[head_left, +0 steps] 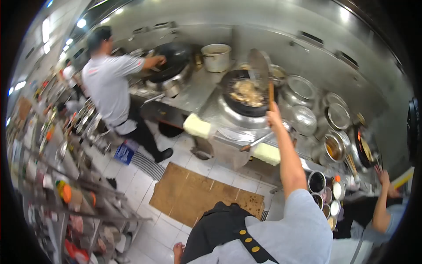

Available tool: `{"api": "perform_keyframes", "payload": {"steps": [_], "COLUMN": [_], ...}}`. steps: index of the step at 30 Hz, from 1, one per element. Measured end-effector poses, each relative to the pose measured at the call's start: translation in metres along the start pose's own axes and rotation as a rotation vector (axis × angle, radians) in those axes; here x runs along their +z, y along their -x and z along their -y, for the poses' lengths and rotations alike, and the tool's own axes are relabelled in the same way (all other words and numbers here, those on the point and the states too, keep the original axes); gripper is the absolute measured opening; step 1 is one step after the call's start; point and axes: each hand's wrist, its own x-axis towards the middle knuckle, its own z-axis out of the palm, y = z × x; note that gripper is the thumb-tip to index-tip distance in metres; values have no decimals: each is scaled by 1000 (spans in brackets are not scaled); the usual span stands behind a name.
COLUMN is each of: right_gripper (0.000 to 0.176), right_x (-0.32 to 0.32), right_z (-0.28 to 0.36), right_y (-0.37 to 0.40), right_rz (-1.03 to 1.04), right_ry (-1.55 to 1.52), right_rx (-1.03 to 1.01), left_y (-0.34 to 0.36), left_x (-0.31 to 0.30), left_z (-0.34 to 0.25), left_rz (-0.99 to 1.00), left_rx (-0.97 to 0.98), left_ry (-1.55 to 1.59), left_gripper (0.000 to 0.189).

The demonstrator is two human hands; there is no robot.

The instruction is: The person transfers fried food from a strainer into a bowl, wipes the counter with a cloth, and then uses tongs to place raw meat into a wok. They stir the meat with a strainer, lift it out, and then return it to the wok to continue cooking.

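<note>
My right hand [274, 115] is closed round the wooden handle [271, 92] of a large round metal strainer [259, 64]. The strainer is tilted up over the right side of a black wok [233, 103], where pale brown food [247, 93] lies. The wok sits on a metal stove ring. At the bottom of the view, my left hand [179, 250] hangs low beside my dark apron, over the floor; it is small and partly cut off, and its finger positions are unclear.
A co-worker [107, 83] stands left at another wok [169, 61]. Another person's hands [384, 178] are at a pan on the right. A pot [216, 57], strainers [301, 88], seasoning containers [336, 191], a folded yellow cloth [197, 126], floor cardboard [202, 193] and a crowded shelf [79, 207] surround me.
</note>
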Motion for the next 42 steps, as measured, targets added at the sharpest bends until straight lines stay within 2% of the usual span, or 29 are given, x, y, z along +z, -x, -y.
{"api": "perform_keyframes", "payload": {"steps": [1,2,3,4,5,6,7,8,10,11,13,14,16,18,20,21,22,23,24,25,26,27,28,29,32,42], "right_gripper": [75,70,64,62,63,64,62,50,31,31,18,18,13,11,11,21,31,37,51,63,61,65,72,76,77,80], "right_x": [-3,-1,-2,-5,-3,2,7,10,17,18,15,13,4,-1,-8,-9,-13,-14,-5,-13,-12,-13,-15,-14,-16,-17], "right_z": [-2,-36,-57,-99,-72,-49,-38,-42,-48,-54,-60,-59,-51,-42,-29,-25,-30,-35,2,-2,18,33,35,39,46,39], "right_y": [-6,-51,-77,-136,-108,-76,-62,-61,-61,-67,-77,-76,-73,-63,-49,-41,-46,-48,2,-4,19,33,36,43,53,91], "right_rz": [-37,-126,-83,-158,-15,0,17,84,227,256,567,572,724,679,626,601,666,626,343,480,399,367,416,342,300,271], "right_ry": [99,150,57,176,70,-50,-105,-274,-597,-587,-1087,-1087,-1262,-1243,-1030,-930,-896,-722,-543,-395,-294,-236,-228,-175,-47,36], "right_rx": [-92,-275,-284,-920,-375,-116,9,86,178,183,517,513,613,575,567,481,456,304,234,120,88,109,76,80,9,-62], "left_y": [16,25,31,29,30,32,34,39,51,58,65,61,54,47,38,34,31,24,20,18,27,40,22,6,-36,-40], "left_x": [4,5,5,3,3,7,10,13,19,22,29,29,33,34,33,32,31,27,21,16,20,29,26,17,21,12], "left_z": [-21,-21,-17,3,19,35,38,39,36,36,45,47,62,74,75,75,72,67,60,45,18,-44,-35,0,51,55], "left_rz": [16,23,21,49,83,16,-35,-71,-116,-126,-122,-98,-93,-81,-59,-40,-52,-46,25,120,63,-5,28,44,92,95], "left_rx": [-75,-81,-86,16,117,98,-133,-357,-369,-364,-415,-456,-432,-409,-398,-391,-355,-318,-147,45,-83,-214,-25,165,-12,126], "left_ry": [13,15,26,-85,-204,-162,-21,126,137,109,119,108,116,118,119,101,133,152,-50,-245,-170,-103,-245,-363,-84,-204], "left_gripper": [26,25,23,22,20,20,19,19,20,21,21,22,22,22,23,23,23,22,22,21,20,19,19,20,22,24]}}
